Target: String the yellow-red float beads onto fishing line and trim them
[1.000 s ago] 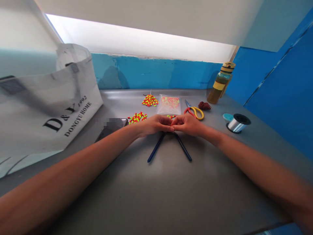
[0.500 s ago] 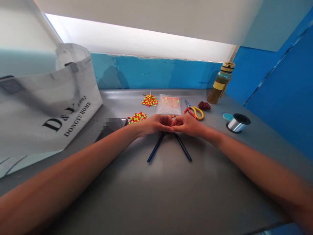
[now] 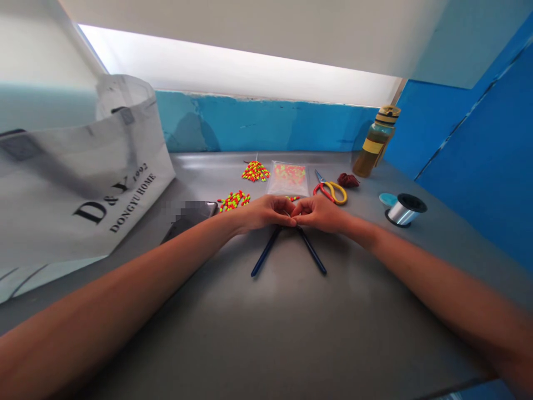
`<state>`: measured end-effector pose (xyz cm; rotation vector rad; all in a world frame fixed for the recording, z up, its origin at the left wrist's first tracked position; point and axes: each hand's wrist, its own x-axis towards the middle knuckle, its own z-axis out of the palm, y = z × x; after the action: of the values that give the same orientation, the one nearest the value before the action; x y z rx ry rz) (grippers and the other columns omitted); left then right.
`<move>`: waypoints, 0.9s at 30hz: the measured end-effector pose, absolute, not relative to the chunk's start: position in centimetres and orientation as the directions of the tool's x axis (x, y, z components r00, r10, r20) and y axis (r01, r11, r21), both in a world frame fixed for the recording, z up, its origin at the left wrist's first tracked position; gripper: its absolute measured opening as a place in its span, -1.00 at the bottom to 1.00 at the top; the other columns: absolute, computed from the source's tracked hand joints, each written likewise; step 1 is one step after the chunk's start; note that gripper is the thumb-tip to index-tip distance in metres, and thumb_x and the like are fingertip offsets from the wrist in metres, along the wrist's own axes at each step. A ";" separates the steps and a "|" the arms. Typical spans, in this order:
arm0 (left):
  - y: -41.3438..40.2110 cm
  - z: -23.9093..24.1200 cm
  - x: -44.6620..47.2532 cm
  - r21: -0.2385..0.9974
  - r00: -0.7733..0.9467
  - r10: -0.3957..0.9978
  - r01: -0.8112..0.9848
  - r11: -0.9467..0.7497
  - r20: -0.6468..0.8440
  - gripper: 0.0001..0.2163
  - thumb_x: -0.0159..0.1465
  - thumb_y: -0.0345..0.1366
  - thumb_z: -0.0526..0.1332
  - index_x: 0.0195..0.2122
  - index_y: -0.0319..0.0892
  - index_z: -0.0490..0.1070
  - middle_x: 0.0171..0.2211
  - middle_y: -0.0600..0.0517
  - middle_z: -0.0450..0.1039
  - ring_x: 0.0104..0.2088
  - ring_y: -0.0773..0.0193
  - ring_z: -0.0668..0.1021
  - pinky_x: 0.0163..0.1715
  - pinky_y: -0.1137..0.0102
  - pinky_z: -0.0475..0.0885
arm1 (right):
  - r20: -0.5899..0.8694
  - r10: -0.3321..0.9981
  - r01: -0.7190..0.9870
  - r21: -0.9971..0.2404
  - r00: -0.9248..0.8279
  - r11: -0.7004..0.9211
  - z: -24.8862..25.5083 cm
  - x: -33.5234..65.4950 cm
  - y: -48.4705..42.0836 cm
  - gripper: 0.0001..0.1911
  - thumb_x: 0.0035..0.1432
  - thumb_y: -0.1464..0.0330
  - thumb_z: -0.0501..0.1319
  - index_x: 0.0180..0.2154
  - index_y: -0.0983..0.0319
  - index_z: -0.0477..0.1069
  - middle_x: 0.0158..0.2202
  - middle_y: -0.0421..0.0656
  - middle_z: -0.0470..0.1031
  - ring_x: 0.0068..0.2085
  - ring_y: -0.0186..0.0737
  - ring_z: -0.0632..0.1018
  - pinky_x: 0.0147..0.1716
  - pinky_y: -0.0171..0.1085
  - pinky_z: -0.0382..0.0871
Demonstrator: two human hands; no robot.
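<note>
My left hand [image 3: 268, 212] and my right hand [image 3: 317, 212] meet over the middle of the table, fingertips pinched together. Whatever is between them is too small to make out. Just beneath my fingers lies a pair of dark-blue-handled pliers [image 3: 265, 253], its handles spread towards me and its head hidden by my hands. Small red and yellow-green beads [image 3: 234, 201] form a pile left of my left hand, and another bead pile [image 3: 255, 171] sits farther back. A few beads [image 3: 295, 198] show just behind my fingers, by a clear bag of beads [image 3: 290, 178].
Scissors [image 3: 332, 189] with red and yellow handles lie behind my right hand, near a dark red thread bundle [image 3: 348, 180]. At right are a spool of clear line [image 3: 405, 210], a light-blue disc [image 3: 388, 198] and a bottle [image 3: 375, 144]. A white bag [image 3: 83, 189] and dark phone-like object [image 3: 189, 218] stand left.
Hardly anything differs. My fingertips have shifted very slightly against each other; the pliers, beads and other objects stay in place.
</note>
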<state>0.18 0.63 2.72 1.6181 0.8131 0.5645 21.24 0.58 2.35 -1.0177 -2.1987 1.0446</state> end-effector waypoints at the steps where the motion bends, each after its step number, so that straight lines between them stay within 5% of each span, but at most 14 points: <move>1: 0.6 2.7 0.2 0.977 0.637 0.768 0.201 -0.076 -0.071 -0.75 0.01 -0.25 0.46 -0.29 -0.18 0.58 -0.29 0.01 0.58 -0.24 0.21 0.55 -0.16 0.32 0.37 | 0.116 0.796 0.419 -0.800 -0.594 0.429 2.4 21.2 0.5 -0.75 0.07 0.24 0.35 -0.37 0.33 0.60 -0.45 -0.16 0.54 -0.41 -0.31 0.47 -0.41 -0.34 0.23; 27: 0.4 3.0 0.4 0.977 0.668 0.740 0.200 -0.076 -0.079 -0.82 -0.02 -0.27 0.45 -0.43 -0.18 0.52 -0.43 0.09 0.46 -0.35 0.31 0.46 -0.29 0.38 0.28 | 0.050 0.773 0.410 -0.825 -0.632 0.389 2.3 21.4 0.8 -0.73 0.06 0.21 0.35 -0.37 0.31 0.64 -0.48 -0.18 0.52 -0.42 -0.31 0.45 -0.39 -0.33 0.26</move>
<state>0.42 0.43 3.03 1.6225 0.7849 0.5321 21.43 0.81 2.29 -1.0178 -2.2227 1.1404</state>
